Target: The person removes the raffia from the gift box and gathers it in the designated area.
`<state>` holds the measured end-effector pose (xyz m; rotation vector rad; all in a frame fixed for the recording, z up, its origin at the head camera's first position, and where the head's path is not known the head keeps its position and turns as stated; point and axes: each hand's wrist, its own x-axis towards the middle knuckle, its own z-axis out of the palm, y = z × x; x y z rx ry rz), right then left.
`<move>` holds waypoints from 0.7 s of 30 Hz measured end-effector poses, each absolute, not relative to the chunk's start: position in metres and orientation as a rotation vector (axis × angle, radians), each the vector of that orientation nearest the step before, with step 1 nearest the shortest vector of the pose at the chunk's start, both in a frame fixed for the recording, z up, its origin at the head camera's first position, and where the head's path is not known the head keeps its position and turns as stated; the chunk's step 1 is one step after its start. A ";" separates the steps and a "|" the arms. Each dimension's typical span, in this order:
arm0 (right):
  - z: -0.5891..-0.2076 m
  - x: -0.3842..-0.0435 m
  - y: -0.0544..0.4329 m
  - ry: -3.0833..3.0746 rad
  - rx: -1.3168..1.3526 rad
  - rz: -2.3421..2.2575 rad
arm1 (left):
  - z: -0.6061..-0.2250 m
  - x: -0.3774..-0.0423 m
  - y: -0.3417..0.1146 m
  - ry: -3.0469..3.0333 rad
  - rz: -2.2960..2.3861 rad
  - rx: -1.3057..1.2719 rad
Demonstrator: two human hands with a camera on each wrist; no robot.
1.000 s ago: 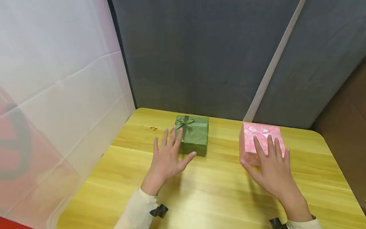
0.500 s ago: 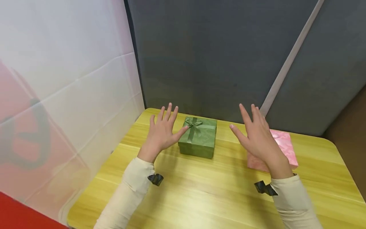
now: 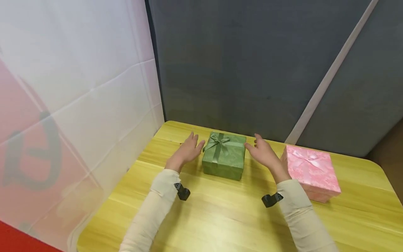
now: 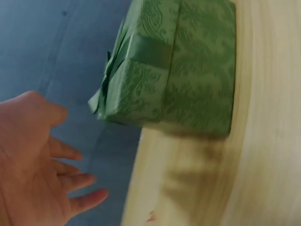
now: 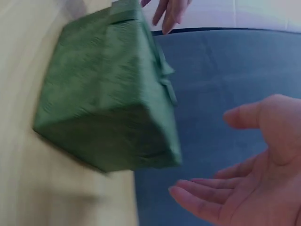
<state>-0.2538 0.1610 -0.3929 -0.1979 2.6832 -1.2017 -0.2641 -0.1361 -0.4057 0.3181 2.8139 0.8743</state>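
Observation:
A green gift box with a ribbon bow on its lid stands on the table between my two hands. My left hand is at the box's left side, palm toward it, fingers loosely extended and holding nothing. On the other side, my right hand faces the box with its thumb tip close to the right edge of the lid. Both wrist views show a gap between palm and box. A pink gift box with a pink bow sits to the right, beside my right forearm.
The yellow wood-patterned table ends at a dark grey curtain behind. A white sheet hangs along the left. A small reddish scrap lies on the table left of the green box.
My right hand has left the pink box and moved left to the green box's right side. My left hand has turned its palm inward beside the green box. The head view has shifted slightly.

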 end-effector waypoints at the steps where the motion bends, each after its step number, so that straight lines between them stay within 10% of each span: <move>1: -0.397 -0.256 0.158 2.647 -0.150 -1.217 | -0.409 -0.265 -0.136 2.775 0.954 0.295; 21: -0.428 -0.246 0.150 2.343 0.063 -1.604 | -0.429 -0.262 -0.120 2.555 1.459 0.133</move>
